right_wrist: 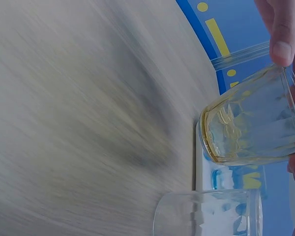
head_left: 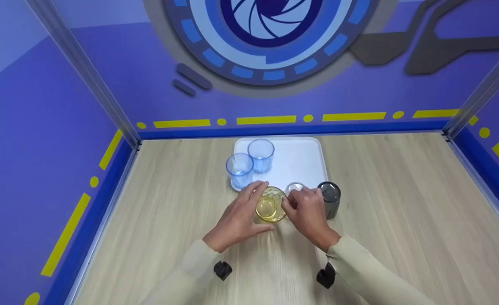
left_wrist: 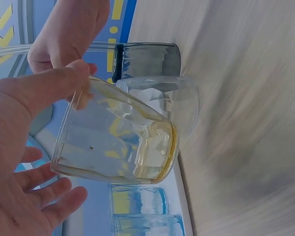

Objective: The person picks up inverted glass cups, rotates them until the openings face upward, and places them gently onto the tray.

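A yellow-tinted drinking glass (head_left: 270,205) hangs above the table between both hands, tilted, with its base downward. My right hand (head_left: 306,209) pinches its rim from the right. On the other side my left hand (head_left: 243,214) spreads around the glass, thumb near the rim on the near side. In the left wrist view, the straight left fingers (left_wrist: 64,196) stand apart beyond the rim. A clear glass (left_wrist: 162,103) stands just past my right hand, partly covered by it. To its right is a dark grey glass (head_left: 332,199).
A white tray (head_left: 302,156) lies at the back of the wooden table (head_left: 177,190). Two blue glasses stand side by side at its left: one farther back (head_left: 261,156), one nearer (head_left: 239,169). Blue-purple panels (head_left: 181,106) enclose the table at the back and sides.
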A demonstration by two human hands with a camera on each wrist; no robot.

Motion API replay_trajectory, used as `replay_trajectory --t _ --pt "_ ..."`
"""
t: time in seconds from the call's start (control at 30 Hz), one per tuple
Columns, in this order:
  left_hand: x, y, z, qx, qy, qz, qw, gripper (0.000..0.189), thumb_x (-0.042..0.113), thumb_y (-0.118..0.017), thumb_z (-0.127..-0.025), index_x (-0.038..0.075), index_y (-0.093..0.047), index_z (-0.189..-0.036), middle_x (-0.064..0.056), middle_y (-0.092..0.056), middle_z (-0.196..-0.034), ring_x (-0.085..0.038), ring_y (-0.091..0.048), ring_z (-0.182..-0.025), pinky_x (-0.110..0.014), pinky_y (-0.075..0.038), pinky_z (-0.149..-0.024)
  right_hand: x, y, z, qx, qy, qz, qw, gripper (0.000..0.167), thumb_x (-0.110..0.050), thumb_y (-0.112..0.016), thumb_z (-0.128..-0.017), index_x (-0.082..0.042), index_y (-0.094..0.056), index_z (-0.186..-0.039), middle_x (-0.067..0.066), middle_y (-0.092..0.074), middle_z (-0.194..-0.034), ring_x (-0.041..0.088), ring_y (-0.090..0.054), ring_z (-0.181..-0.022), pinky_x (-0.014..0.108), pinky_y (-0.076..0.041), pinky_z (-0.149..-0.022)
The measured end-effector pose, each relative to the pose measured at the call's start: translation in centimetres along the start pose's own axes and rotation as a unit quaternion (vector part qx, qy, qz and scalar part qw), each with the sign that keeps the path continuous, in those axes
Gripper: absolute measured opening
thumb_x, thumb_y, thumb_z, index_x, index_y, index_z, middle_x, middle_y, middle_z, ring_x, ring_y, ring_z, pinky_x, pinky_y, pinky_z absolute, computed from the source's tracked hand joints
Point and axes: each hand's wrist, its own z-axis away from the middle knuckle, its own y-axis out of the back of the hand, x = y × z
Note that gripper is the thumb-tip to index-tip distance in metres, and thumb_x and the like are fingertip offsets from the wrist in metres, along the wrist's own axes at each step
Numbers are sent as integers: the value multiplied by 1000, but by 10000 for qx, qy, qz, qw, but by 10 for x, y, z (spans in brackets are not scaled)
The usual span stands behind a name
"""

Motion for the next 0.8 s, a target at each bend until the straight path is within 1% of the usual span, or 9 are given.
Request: replay_trajectory --t 0.1,0.2,0.47,0.67,0.8 --pt "2 -1 -1 -31 34 -82 10000 99 45 -81 -73 16 -29 -151 -3 -35 -151 -19 -40 -138 -37 -43 -108 0 -1 1 -1 9 8 10000 24 -10 -75 -72 -12 -57 -57 -4 -55 -52 12 -51 -55 33 -33 -62" --pt "2 -2 -2 -42 5 -178 9998 96 45 -81 -73 16 -31 -150 -4 -37 -149 -19 -41 -137 -37 -42 -109 -1 -1 2 -16 3 4 10000 23 -10 -75 -71 -13 -58 -57 -4 -55 -52 12 -51 -55 33 -33 -63" --pt "3 -6 -3 51 -210 -300 9993 93 43 -82 -73 15 -35 -148 -4 -41 -145 -19 -44 -134 -36 -44 -107 0 0 3 -154 -58 68 9998 23 -11 -75 -72 -13 -58 -57 -4 -56 -52 13 -51 -56 32 -32 -63" --pt "3 -8 -5 -90 -243 -393 9989 87 42 -80 -76 15 -37 -147 -4 -42 -143 -19 -45 -131 -36 -44 -106 -1 0 6 -311 -138 54 9994 22 -11 -74 -72 -13 -58 -57 -4 -57 -53 13 -50 -56 31 -32 -63" --pt "3 -7 -5 -103 -248 -357 9990 85 39 -81 -75 16 -39 -145 -3 -43 -141 -18 -46 -130 -36 -44 -106 -1 -1 7 -286 -126 66 9995 23 -11 -72 -73 -14 -56 -56 -5 -55 -52 13 -49 -55 32 -33 -62"
